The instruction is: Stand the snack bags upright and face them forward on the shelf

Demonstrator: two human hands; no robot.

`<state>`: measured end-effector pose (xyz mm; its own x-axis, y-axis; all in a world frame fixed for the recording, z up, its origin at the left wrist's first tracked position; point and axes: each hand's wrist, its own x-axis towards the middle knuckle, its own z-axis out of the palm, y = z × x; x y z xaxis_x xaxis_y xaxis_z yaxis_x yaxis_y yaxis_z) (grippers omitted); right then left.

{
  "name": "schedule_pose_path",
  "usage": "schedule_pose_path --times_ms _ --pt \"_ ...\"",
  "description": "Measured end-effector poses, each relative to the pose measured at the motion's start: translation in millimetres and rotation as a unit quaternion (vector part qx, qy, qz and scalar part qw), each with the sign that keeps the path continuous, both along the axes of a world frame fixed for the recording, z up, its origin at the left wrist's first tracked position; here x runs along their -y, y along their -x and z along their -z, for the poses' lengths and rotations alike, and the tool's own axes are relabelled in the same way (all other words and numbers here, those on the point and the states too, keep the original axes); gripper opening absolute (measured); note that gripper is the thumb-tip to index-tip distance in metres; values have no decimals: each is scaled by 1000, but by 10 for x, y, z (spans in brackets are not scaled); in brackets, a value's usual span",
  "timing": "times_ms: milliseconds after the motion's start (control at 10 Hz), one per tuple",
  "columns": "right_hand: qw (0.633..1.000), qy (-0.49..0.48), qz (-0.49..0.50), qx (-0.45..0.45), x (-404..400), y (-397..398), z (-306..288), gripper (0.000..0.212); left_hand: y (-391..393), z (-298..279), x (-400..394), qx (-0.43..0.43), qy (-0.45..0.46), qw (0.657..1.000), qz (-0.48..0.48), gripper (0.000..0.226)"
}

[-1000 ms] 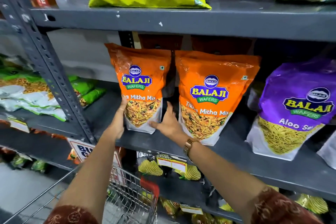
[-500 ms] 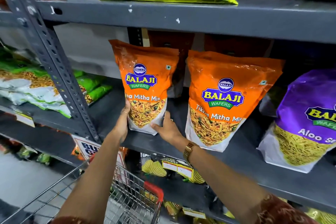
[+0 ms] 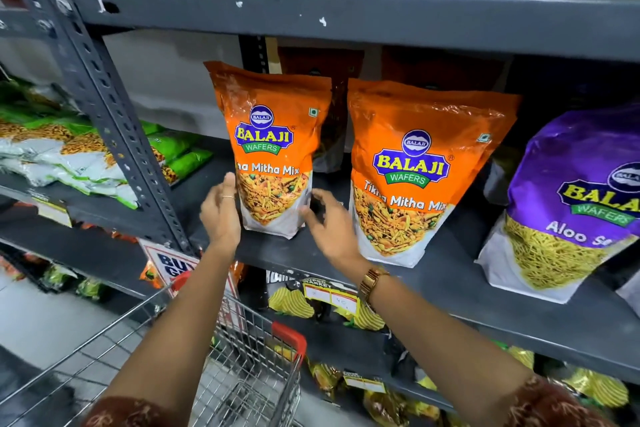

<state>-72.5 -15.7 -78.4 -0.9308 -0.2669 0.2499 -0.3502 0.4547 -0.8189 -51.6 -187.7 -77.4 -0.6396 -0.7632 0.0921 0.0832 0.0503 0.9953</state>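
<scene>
Flanking the left orange bag (image 3: 272,149), upright on the grey shelf (image 3: 450,288) with its long axis vertical, both hands hang unclenched: left hand (image 3: 221,215) touching its 9 o'clock edge, right hand (image 3: 330,225) just clear at 3 o'clock, nearer the second orange bag (image 3: 415,170).

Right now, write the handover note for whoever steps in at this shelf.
Left hand: open, flat against the left edge of the left orange bag.
Right hand: open, fingers spread beside that bag's lower right corner; contact unclear.
Both orange bags stand upright on the middle shelf, labels forward; the right orange bag sits nearer the front edge. The purple bag also stands label-forward, leaning a little.
Done: these three front bags face out.
Left: release the left bag, perhaps line it up with its neighbour, check the darker bags behind.
</scene>
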Motion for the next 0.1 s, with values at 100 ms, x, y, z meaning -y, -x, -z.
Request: schedule_pose_path --times_ms 100 --pt "990 60 45 -119 -172 -214 -97 26 -133 -170 -227 -29 112 992 -48 43"
